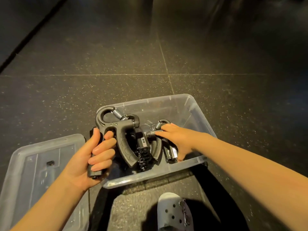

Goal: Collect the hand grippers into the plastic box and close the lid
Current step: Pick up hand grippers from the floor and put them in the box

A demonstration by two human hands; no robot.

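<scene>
A clear plastic box (181, 104) stands open on the dark floor in front of me. My left hand (88, 157) grips one handle of a black hand gripper (116, 127) with a steel spring, held over the box's left edge. My right hand (178, 139) reaches into the box, fingers straight, touching a second black hand gripper (157, 130) that lies inside. Other black grippers (143, 152) lie in the box beneath them; their number is hard to tell. The clear lid (33, 164) lies flat on the floor to the left of the box.
Dark speckled floor tiles (133, 55) stretch ahead and to both sides. My foot in a grey perforated clog (173, 212) and a dark trouser leg sit just in front of the box's near edge.
</scene>
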